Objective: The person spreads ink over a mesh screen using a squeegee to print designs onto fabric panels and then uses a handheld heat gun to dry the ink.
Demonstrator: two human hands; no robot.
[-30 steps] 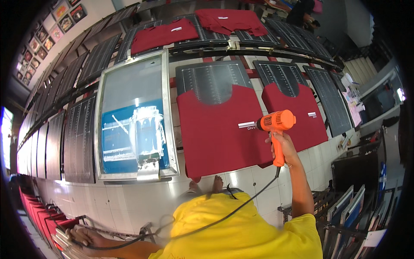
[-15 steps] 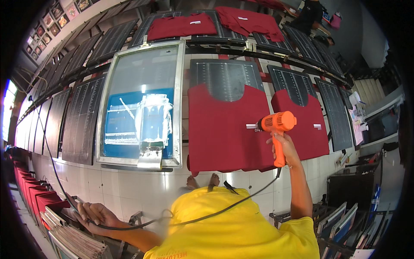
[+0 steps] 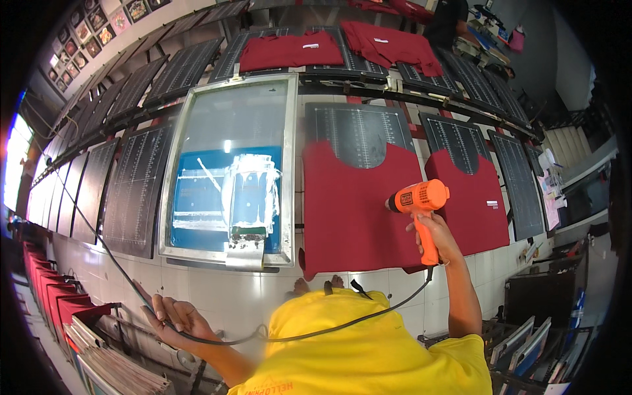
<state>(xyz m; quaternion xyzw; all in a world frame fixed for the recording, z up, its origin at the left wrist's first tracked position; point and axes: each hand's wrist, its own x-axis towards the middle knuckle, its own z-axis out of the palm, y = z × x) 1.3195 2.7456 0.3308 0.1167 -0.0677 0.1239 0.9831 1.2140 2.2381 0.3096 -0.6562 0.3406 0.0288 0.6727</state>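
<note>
Orange heat gun [image 3: 424, 196] has shifted left over the nearer red shirt [image 3: 355, 217], hiding the white print that showed beside its nozzle half a second ago. It hangs by the right edge of the black board [image 3: 359, 128] carrying that shirt. Right hand [image 3: 438, 238] wraps its handle; left hand [image 3: 176, 317] curls around the black cord [image 3: 309, 337]. Another red shirt [image 3: 473, 214] lies just right.

Workshop, screen-printing: framed screen [image 3: 230, 125], white-smeared; ruled black boards [image 3: 135, 187] left and right of screen; dark-red garments [image 3: 355, 214] right of screen.
</note>
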